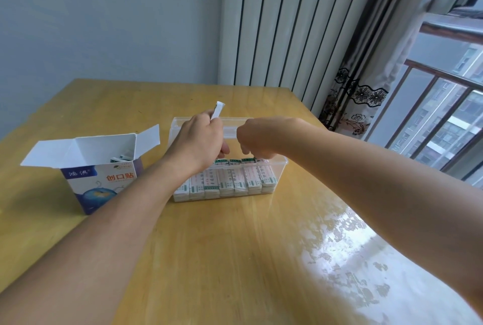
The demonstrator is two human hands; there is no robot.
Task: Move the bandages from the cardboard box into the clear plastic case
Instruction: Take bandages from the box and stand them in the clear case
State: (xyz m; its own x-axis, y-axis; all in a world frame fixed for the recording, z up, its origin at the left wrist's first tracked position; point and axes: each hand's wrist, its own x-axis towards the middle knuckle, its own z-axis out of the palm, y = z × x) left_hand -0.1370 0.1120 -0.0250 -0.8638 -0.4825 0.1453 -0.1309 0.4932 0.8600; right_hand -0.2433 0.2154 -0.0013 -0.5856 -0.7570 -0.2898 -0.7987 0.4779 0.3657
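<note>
Case filled: the clear plastic case (281,161) already held a full row of stacked bandages (224,183) along its near wall, reaching almost from one end to the other.
Box left: the cardboard box (104,180) stood open just left of the case, flaps up, with a few bandages (120,157) visible low inside; how many lay deeper could not be told.
Progress: judged mostly done, with the remainder in the box yet to cross over.
Left hand: the left hand (200,141) gripped a small bundle of bandages (217,110) that stuck up past the fingers, held over the left part of the case.
Right hand: the right hand (257,139) hung over the case with fingers curled down at the tops of the row; whether it pinched one could not be told.
Room in case: free space looked to lie behind the front row, toward the far wall.
Edges: the case sat well in from the edges of the wooden surface (235,259), with a curtain (360,94) and window beyond the right edge.
Open room: the near half of the surface gave both arms plenty of sweep.
</note>
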